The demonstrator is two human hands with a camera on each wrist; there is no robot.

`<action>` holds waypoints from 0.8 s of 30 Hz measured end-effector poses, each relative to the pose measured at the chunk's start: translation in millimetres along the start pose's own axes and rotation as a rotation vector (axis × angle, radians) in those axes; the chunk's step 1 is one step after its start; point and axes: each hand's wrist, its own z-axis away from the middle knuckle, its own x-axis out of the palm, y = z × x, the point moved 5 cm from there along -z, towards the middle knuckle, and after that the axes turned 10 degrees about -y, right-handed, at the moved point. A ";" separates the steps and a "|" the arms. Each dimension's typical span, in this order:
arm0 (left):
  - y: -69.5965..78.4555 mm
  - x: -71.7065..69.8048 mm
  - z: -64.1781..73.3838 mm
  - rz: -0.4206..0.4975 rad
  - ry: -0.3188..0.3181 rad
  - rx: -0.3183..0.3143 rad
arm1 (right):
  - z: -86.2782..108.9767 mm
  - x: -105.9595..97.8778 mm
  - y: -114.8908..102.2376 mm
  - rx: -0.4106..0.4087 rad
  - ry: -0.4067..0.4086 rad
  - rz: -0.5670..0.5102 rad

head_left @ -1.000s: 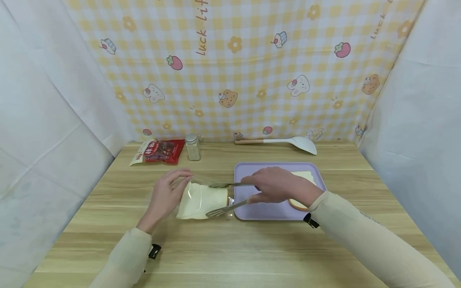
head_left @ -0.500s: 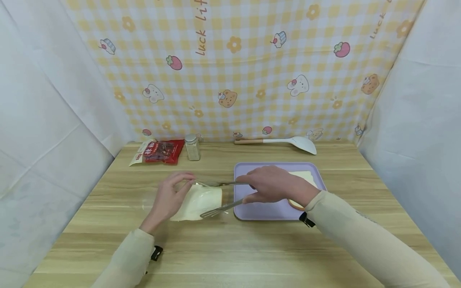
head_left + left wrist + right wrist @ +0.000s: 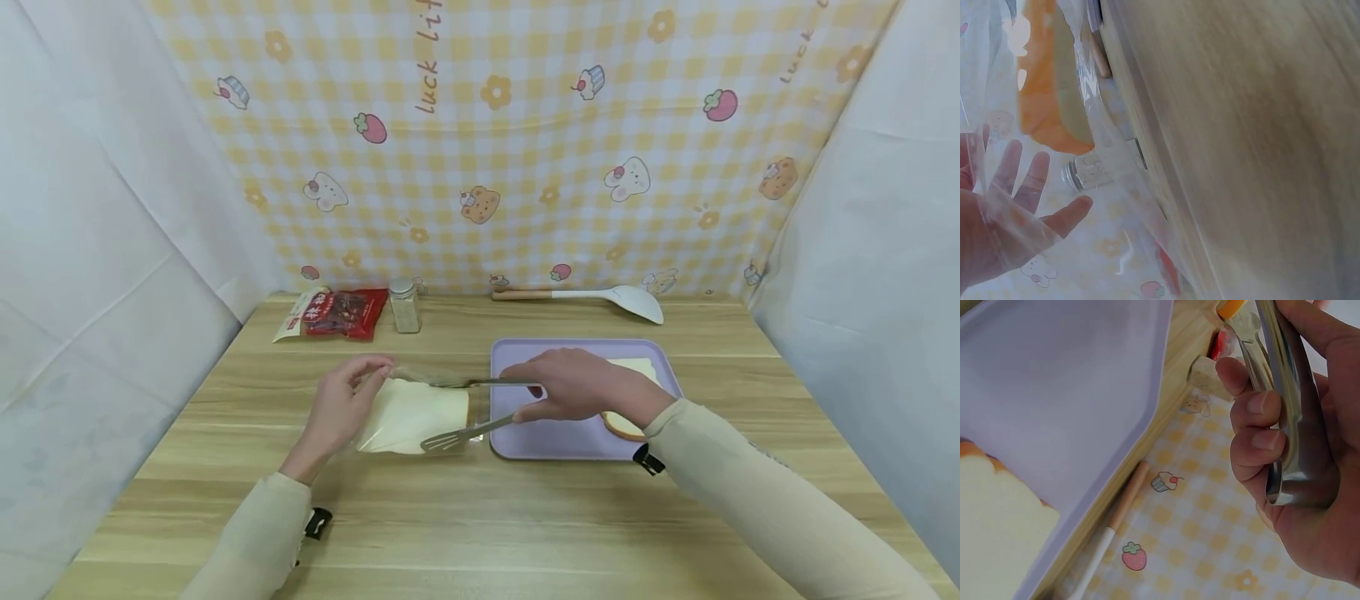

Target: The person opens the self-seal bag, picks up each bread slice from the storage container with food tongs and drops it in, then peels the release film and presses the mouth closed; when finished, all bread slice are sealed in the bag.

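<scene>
Probably the bread [image 3: 420, 415] is light, soft and easy to squash, so a gentle squeeze on its sides seems best. It lies in a clear, slippery-looking bag [image 3: 416, 374], just beside the left hand [image 3: 337, 408], whose thumb and finger pinch the bag's edge. The right hand [image 3: 566, 385] is wrapped round the metal tongs [image 3: 491, 426]; their tips are apart, close to the bread.
</scene>
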 end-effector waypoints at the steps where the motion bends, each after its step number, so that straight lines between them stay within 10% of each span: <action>1: 0.0 0.2 -0.2 0.003 0.000 -0.003 | -0.3 0.8 1.1 0.003 -0.001 -0.007; 24: 11.9 8.9 3.3 -0.038 0.021 0.039 | -10.3 -2.1 -4.4 -0.027 0.000 0.015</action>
